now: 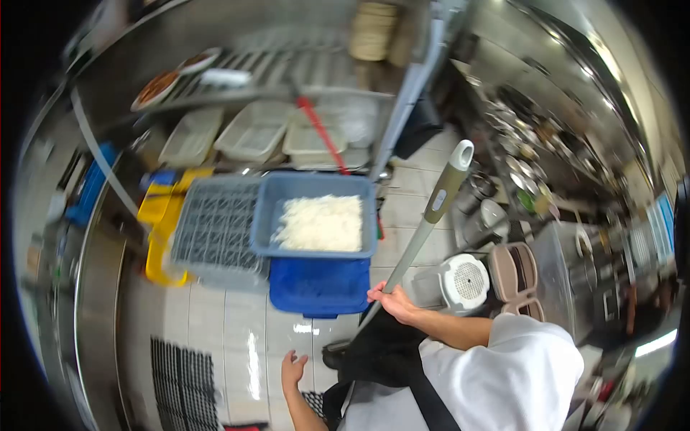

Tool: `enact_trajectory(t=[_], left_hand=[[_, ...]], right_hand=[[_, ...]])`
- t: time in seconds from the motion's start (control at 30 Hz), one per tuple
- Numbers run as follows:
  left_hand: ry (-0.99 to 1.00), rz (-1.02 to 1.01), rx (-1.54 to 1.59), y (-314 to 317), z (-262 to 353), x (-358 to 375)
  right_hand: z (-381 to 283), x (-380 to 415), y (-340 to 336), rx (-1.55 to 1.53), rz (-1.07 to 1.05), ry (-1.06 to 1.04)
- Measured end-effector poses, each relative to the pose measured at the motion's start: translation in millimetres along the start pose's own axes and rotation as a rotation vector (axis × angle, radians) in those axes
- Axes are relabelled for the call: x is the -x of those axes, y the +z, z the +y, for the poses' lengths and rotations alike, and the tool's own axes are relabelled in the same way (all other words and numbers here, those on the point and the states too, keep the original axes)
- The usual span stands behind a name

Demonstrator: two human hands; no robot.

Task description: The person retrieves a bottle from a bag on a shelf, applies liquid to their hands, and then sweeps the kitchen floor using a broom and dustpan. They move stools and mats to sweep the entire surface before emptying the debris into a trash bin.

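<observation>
Our left hand [292, 368] is just hanging out on the near side of the grey-blue tub [315, 253], fingers loosely spread, and that tub's got a white heap [323, 223] in it plus a bright blue bin [320, 287] showing along its near edge. Off the tub's near right corner, our right hand [394, 302] is wrapped around a grey pole [412, 248] slanting past the tub, with a white perforated lid [467, 281] further right of it.

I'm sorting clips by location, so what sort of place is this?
Most likely a commercial kitchen: a blue-grey tub holds white, rice-like food, and a slatted metal shelf bears reddish food on a dish.
</observation>
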State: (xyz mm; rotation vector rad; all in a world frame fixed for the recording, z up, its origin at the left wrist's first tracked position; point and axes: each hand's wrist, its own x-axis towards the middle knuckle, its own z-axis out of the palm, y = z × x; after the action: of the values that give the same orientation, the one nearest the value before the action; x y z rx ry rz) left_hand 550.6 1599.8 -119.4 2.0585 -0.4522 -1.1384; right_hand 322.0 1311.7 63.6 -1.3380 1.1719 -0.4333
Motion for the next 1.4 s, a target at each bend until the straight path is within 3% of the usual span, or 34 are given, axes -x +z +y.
enact_trajectory(t=[0.1,0.17,0.3,0.37,0.43,0.57,0.73,0.87,1.03,1.2,1.3,1.4], left_hand=[[0.053,-0.147,-0.214,7,57,-28],[0.114,-0.185,-0.300,16,93,-54],[0.275,-0.133,-0.321,71,219,-83],[0.344,-0.121,-0.307,114,263,-94],[0.394,-0.223,-0.263,171,304,-114],[0.216,-0.420,-0.291,282,351,-136],[0.178,-0.562,-0.375,356,400,-150],[0.229,-0.425,-0.410,364,419,-172],[0.101,-0.320,-0.174,374,462,-173],[0.075,-0.266,-0.040,394,499,-208],[0.164,-0.336,0.050,412,515,-253],[0.237,-0.387,0.074,426,546,-293]], right_hand=[[8,-4,-60,-0.156,0.230,-0.025],[10,-13,-101,-0.166,0.519,-0.018],[-10,-36,-188,-0.151,0.531,-0.070],[-8,-63,-232,-0.337,0.547,-0.110],[-8,-91,-276,-0.363,0.552,-0.127],[-4,-155,-361,-0.474,0.572,-0.164],[-77,-192,-460,-0.626,0.649,-0.325],[-109,-235,-528,-0.524,0.566,-0.433],[-173,-305,-589,-0.553,0.461,-0.568],[-266,-367,-630,-0.333,0.466,-0.758],[-334,-384,-642,-0.334,0.411,-0.879],[-411,-405,-643,-0.127,0.541,-1.060]])
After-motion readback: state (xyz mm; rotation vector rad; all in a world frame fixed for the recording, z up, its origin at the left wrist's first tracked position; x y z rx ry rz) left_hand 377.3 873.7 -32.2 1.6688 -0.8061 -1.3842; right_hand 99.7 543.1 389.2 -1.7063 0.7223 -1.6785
